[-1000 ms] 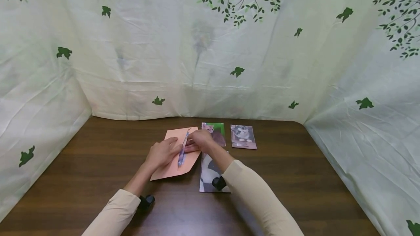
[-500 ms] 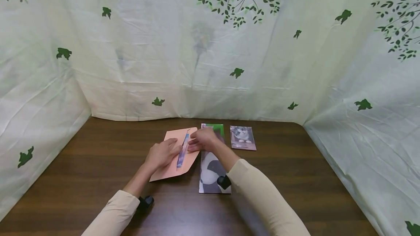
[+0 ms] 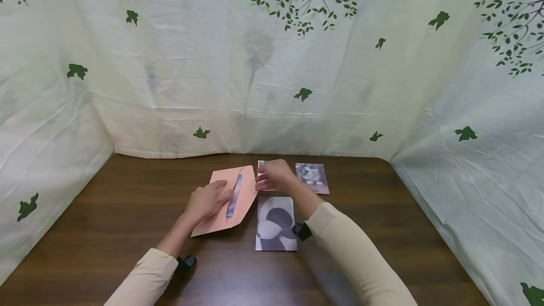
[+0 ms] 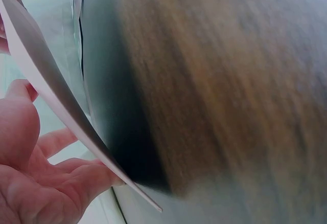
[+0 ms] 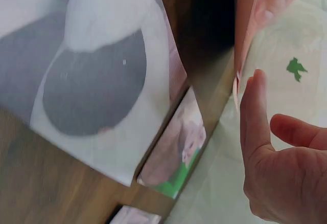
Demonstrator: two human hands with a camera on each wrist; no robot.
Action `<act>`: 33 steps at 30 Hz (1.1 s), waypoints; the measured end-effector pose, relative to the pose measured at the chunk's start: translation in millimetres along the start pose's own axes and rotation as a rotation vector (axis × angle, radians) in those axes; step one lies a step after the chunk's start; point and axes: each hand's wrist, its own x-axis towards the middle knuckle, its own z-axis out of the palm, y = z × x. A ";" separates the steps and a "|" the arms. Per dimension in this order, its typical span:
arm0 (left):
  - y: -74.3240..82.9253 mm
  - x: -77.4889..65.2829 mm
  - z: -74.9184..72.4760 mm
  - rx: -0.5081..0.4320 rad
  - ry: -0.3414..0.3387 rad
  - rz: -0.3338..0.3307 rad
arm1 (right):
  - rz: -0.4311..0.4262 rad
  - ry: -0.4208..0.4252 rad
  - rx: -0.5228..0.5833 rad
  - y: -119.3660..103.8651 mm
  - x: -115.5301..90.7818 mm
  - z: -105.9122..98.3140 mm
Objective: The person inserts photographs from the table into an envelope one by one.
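A salmon-pink paper envelope (image 3: 245, 199) lies slanted on the table, with a strip of blue-purple paper (image 3: 233, 197) showing in its lengthwise opening. My left hand (image 3: 209, 202) rests on the envelope's left part; in the left wrist view its fingers (image 4: 84, 183) touch the pale sheet. Just off the envelope's right edge is my right hand (image 3: 275, 176), holding nothing. From the right wrist its index finger (image 5: 255, 116) looks straight and the thumb stands apart. Beneath this hand, a picture with a green corner (image 5: 171, 157) is mostly covered in the head view.
A larger grey-and-white picture (image 3: 275, 225) lies to the right of the envelope, nearer me. A small kitten picture (image 3: 312, 176) lies farther right. The brown wooden table (image 3: 374, 230) ends at a leaf-printed white curtain (image 3: 272, 126) behind and at both sides.
My right hand has drawn away from the envelope's opening to the right, over the green-cornered picture. The left hand stays on the envelope. The view has shifted slightly.
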 end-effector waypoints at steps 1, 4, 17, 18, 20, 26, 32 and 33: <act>-0.3 0.1 0.3 -0.001 0.003 0.005 | -0.002 0.005 -0.013 -1.2 -1.3 -2.7; -1.2 0.3 0.8 0.002 0.011 0.024 | -0.008 0.026 -0.035 -4.0 -4.4 -10.3; -1.5 -0.2 -0.4 0.011 0.011 0.043 | -0.045 0.062 0.013 -10.7 -17.0 -42.8; -1.6 0.0 -0.4 0.011 0.009 0.041 | -0.046 0.067 0.008 -11.2 -17.7 -46.0; -1.9 0.2 -0.3 0.011 0.004 0.039 | -0.044 0.069 0.003 -12.1 -18.8 -52.5; -2.9 1.1 0.2 0.008 0.001 0.045 | -0.035 0.077 -0.015 -15.0 -23.0 -70.1; -2.1 0.6 0.0 -0.002 -0.008 0.034 | -0.040 0.060 -0.011 -13.1 -22.6 -86.8; -2.0 0.6 0.1 -0.003 -0.010 0.031 | -0.042 0.058 -0.007 -12.5 -22.6 -89.7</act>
